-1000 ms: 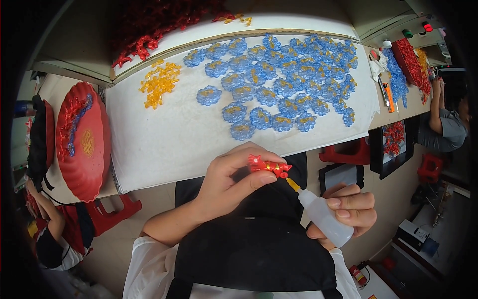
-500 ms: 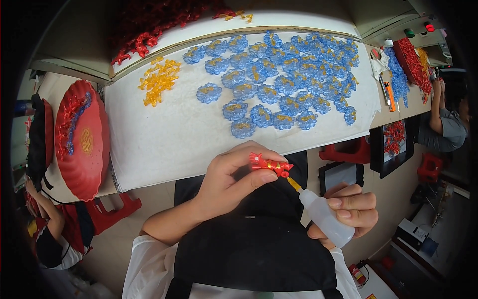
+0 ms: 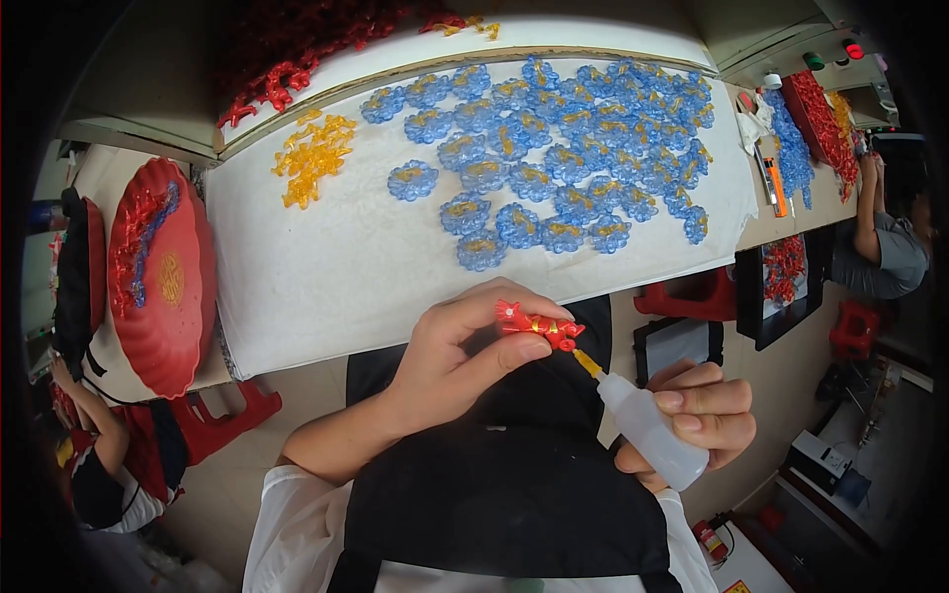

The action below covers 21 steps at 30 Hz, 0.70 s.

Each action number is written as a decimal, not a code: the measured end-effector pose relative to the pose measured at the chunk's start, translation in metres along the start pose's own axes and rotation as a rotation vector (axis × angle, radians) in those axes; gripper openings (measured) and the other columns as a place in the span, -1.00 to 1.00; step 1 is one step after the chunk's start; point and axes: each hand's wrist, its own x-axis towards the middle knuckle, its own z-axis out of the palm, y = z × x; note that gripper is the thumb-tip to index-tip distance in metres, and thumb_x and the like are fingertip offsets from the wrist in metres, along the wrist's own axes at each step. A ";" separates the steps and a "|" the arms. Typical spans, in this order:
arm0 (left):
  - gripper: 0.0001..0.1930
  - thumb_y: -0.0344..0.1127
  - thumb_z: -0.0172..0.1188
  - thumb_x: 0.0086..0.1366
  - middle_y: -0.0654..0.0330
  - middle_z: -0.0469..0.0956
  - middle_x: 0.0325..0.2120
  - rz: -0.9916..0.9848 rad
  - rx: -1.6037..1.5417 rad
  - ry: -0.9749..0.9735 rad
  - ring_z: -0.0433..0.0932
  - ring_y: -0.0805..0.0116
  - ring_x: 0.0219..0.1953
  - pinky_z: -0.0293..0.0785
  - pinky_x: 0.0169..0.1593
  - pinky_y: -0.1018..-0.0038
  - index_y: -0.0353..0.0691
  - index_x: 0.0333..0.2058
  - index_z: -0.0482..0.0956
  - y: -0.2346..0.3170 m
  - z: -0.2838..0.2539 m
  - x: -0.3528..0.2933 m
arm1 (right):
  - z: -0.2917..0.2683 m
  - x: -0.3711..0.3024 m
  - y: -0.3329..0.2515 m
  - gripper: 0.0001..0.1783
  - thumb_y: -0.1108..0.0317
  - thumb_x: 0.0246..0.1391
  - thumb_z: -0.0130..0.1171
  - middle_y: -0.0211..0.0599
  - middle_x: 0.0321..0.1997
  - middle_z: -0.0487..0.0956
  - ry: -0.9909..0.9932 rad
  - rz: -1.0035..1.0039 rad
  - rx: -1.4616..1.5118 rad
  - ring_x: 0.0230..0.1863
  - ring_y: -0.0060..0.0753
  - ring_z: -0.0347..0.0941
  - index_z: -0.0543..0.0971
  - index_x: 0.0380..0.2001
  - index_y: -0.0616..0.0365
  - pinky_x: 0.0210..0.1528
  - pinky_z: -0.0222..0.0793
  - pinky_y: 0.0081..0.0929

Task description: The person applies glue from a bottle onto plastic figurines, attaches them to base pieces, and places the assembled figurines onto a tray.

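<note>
My left hand (image 3: pixel 465 346) pinches a small red plastic figure (image 3: pixel 539 327) with gold bands between thumb and fingers, just in front of the table's near edge. My right hand (image 3: pixel 707 415) is wrapped round a translucent white squeeze bottle (image 3: pixel 652 433). The bottle's yellow needle tip (image 3: pixel 587 363) points up and left, close under the figure's right end; whether it touches cannot be told. Beyond my hands, many blue translucent flower-shaped pieces (image 3: pixel 530 181) with yellow parts on them lie on the white-covered table (image 3: pixel 306 277). A loose pile of yellow pieces (image 3: pixel 314 158) is left of them.
A red scalloped tray (image 3: pixel 188 326) holding red and blue pieces stands at the left. Red pieces (image 3: pixel 287 79) heap on the raised shelf behind. An orange-handled cutter (image 3: pixel 775 186) lies at the right. One person (image 3: pixel 885 247) works far right, another (image 3: pixel 109 455) far left.
The bottle in my right hand has shifted slightly right and down, its tip drawing a little away from the figure. My left hand stays nearly still.
</note>
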 end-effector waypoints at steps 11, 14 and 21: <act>-0.72 -0.49 0.20 -0.10 0.09 0.44 -0.29 0.158 1.231 0.520 0.35 0.20 -0.18 0.20 -0.09 0.44 -0.28 -0.32 0.44 0.002 -0.069 -0.013 | -0.023 0.001 0.036 -0.61 0.31 -0.20 0.18 -0.17 -0.34 0.31 0.391 0.402 0.280 -0.39 -0.37 0.33 0.22 -0.36 0.19 -0.31 0.32 -0.46; -0.58 -0.39 0.26 -0.15 0.04 0.35 -0.16 0.187 1.460 0.526 0.28 0.15 -0.08 0.16 -0.03 0.37 -0.25 -0.23 0.40 0.009 -0.057 -0.009 | -0.028 -0.003 0.046 -0.64 0.39 -0.22 0.17 -0.14 -0.33 0.37 0.442 0.460 0.363 -0.36 -0.39 0.35 0.24 -0.36 0.21 -0.24 0.30 -0.45; -0.41 -0.25 0.10 0.08 0.00 0.19 0.02 0.123 0.245 -0.096 0.18 0.20 0.06 0.06 0.09 0.41 -0.32 0.06 0.11 0.002 0.034 0.041 | -0.012 0.006 0.046 -0.72 0.66 -0.15 0.06 -0.07 -0.19 0.40 0.296 0.388 0.601 -0.14 -0.41 0.33 0.27 -0.33 0.23 -0.09 0.23 -0.53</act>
